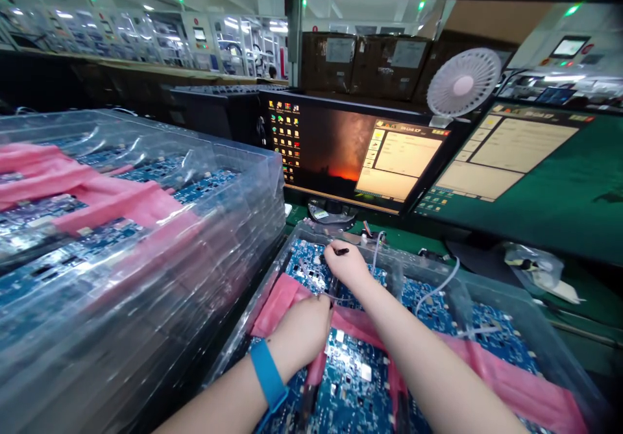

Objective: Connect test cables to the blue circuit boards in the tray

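Observation:
A clear plastic tray (491,291) in front of me holds several blue circuit boards (355,382) with pink foam strips (516,382) laid across them. My left hand (304,330), with a blue wristband, rests closed on the pink foam at the tray's left side and seems to pinch it. My right hand (346,264) reaches to the far board and pinches a small dark object (341,251) between its fingertips, next to a thin clear cable (438,288).
A tall stack of clear trays (146,278) with boards and pink foam stands at the left. Behind are two monitors (360,158) (525,161), a small white fan (462,84), cardboard boxes and a plastic bag (533,265) at the right.

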`<state>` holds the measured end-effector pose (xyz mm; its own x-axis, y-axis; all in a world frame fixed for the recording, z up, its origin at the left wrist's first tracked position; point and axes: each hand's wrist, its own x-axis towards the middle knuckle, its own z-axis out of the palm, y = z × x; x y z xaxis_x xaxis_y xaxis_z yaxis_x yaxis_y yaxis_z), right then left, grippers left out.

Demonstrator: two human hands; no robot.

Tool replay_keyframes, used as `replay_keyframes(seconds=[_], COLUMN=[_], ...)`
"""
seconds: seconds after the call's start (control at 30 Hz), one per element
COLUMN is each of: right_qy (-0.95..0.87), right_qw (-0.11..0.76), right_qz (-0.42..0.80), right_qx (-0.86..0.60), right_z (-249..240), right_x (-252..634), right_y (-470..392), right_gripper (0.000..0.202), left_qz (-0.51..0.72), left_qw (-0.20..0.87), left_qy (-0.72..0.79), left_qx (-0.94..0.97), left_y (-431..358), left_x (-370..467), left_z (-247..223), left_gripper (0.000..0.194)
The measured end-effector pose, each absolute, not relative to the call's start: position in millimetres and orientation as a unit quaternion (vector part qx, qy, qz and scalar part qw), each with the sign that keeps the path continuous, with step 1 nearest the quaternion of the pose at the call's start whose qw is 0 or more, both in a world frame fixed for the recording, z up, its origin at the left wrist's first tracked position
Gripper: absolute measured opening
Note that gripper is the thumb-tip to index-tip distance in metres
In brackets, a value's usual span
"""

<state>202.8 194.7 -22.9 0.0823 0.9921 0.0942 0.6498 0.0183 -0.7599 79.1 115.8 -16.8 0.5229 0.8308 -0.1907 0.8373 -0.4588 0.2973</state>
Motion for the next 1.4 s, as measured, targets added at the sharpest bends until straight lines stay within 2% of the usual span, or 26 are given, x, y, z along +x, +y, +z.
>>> replay_keyframes(seconds=[0.2, 0.43, 0.53, 0.63, 0.77, 0.9, 1.03, 1.2, 1.4], right_qy=[-0.615, -0.543, -0.471, -0.349, -0.278, -0.261, -0.298, -0.376, -0.424], right_qw=[0.368, 0.449, 0.511, 0.583, 0.616, 0.621, 0.601, 0.549, 0.523], right_qz=[0.294, 0.337, 0.416, 0.519, 0.556, 0.547, 0.536, 0.519, 0.527], right_qx=[-0.633, -0.625, -0.587, -0.519, -0.484, -0.497, -0.513, -0.537, -0.519], right_z=[-20, 21, 33, 35, 32, 27, 22, 19, 9], right_x=[201, 237, 254, 265, 269, 264, 257, 253, 238], right_y=[192, 157, 127, 95, 70, 67, 67, 64, 57], right_gripper=[0.025, 0.031, 0.031, 0.034, 0.034, 0.033, 0.032, 0.033, 0.034], left_qz=[-0.006, 0.008, 0.02, 0.073, 0.173, 0.211, 0.231, 0.227, 0.22], left_qw=[0.179, 0.17, 0.162, 0.175, 0.216, 0.249, 0.233, 0.198, 0.221], left_qy=[0.491, 0.505, 0.501, 0.449, 0.394, 0.415, 0.395, 0.346, 0.282], left_qx=[0.853, 0.846, 0.85, 0.873, 0.877, 0.849, 0.858, 0.889, 0.907], left_y=[116, 116, 116, 113, 107, 103, 102, 101, 97], left_x=[79, 80, 79, 77, 76, 77, 78, 78, 80], left_z=[-15, -5, 3, 11, 17, 16, 13, 12, 23], left_gripper=[0.021, 0.025, 0.023, 0.022, 0.027, 0.019, 0.015, 0.016, 0.02])
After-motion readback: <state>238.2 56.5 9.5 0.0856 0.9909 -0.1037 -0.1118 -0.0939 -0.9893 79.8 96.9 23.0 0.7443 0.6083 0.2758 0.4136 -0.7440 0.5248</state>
